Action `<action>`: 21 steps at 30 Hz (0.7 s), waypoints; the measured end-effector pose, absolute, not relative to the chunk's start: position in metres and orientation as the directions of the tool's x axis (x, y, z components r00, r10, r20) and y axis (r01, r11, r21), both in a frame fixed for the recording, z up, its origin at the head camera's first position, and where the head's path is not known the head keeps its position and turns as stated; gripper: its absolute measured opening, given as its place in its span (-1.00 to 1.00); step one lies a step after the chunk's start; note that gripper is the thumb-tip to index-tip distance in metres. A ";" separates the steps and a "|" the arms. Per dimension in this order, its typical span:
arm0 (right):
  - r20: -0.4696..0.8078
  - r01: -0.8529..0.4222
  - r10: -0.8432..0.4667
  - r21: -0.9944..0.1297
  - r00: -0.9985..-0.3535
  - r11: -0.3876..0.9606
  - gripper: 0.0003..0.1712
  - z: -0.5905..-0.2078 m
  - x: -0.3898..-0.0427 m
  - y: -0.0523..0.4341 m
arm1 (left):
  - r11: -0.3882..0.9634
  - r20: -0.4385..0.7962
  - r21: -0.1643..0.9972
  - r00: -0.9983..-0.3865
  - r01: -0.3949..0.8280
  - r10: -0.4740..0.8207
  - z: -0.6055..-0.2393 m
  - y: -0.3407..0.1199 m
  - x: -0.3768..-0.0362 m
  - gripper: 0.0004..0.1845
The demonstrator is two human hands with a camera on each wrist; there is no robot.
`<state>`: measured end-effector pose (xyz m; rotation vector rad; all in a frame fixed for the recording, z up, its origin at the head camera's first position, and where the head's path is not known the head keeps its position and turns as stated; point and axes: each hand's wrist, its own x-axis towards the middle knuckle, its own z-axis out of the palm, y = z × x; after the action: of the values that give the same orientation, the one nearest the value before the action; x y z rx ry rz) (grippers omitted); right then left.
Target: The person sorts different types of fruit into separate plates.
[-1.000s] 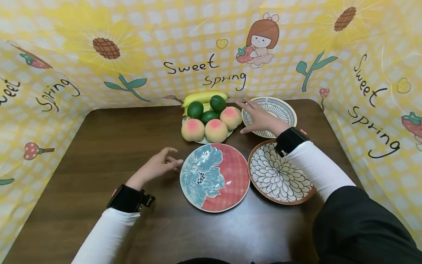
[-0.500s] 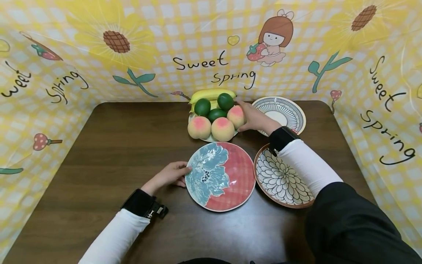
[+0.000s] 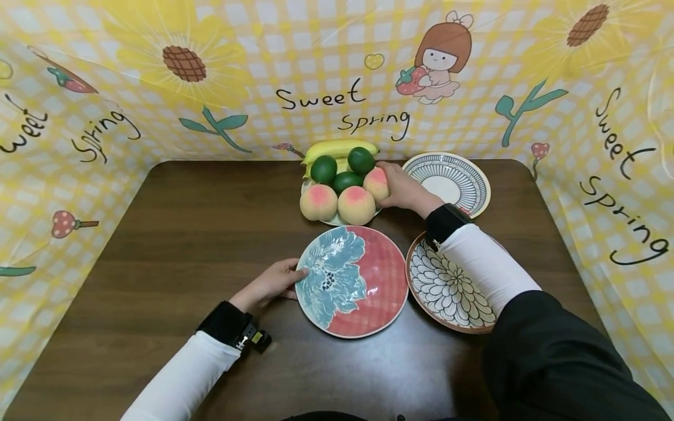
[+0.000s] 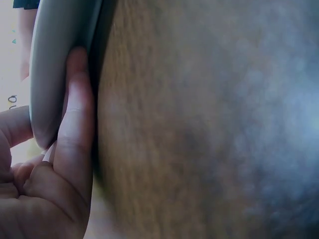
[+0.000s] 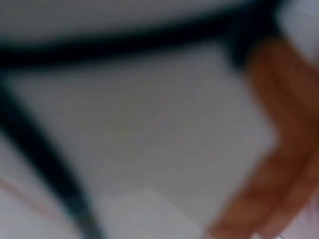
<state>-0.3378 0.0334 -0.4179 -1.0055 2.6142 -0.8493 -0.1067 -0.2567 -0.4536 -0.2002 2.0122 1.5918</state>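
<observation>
My left hand point(image 3: 274, 279) pinches the left rim of a round pink-and-blue flower plate point(image 3: 381, 263), thumb on top and fingers beneath. In the left wrist view the fingers point(image 4: 75, 119) lie under the pale underside point(image 4: 52, 59) of this plate, close over the wood. At the back, my right hand point(image 3: 406, 188) curls round the right side of a peach point(image 3: 376, 183), one of three in a heap of fruit. That peach still sits among the others on a small pale plate point(image 3: 336, 221). The right wrist view is blurred, with part of the hand point(image 5: 284, 149) at its right.
Dark green, lime-like fruits point(image 3: 323, 169) and yellow bananas point(image 3: 342, 149) share the small plate. A blue-patterned white plate point(image 3: 468, 181) stands behind my right hand. My right forearm passes over a brown-rimmed petal-patterned plate point(image 3: 447, 286). Yellow checked cloth point(image 3: 237, 52) walls the wooden table point(image 3: 200, 222).
My left hand has moved right onto the rim of the pink-and-blue plate and grips it. My right hand has come from above the blue-patterned plate onto the right-hand peach.
</observation>
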 end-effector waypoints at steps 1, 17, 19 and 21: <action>0.007 -0.542 -0.666 -0.588 -0.746 0.600 0.13 -0.418 -0.337 0.033 | 0.283 -0.510 0.850 -0.831 -0.445 0.222 -0.453 -0.257 -0.106 -0.49; 0.022 -0.536 -0.651 -0.588 -0.759 0.606 0.09 -0.419 -0.334 0.035 | 0.300 -0.522 0.837 -0.833 -0.458 0.183 -0.454 -0.255 -0.103 -0.46; 0.036 -0.542 -0.650 -0.589 -0.759 0.600 0.10 -0.418 -0.335 0.035 | 0.298 -0.518 0.840 -0.835 -0.454 0.185 -0.454 -0.255 -0.104 -0.45; 0.049 -0.545 -0.646 -0.588 -0.762 0.598 0.12 -0.416 -0.336 0.035 | 0.295 -0.516 0.841 -0.837 -0.454 0.180 -0.454 -0.255 -0.105 -0.45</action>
<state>-0.3360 0.0351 -0.4158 -0.9978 2.6535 -0.8911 -0.1048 -0.2554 -0.4542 -0.2433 2.0420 1.5809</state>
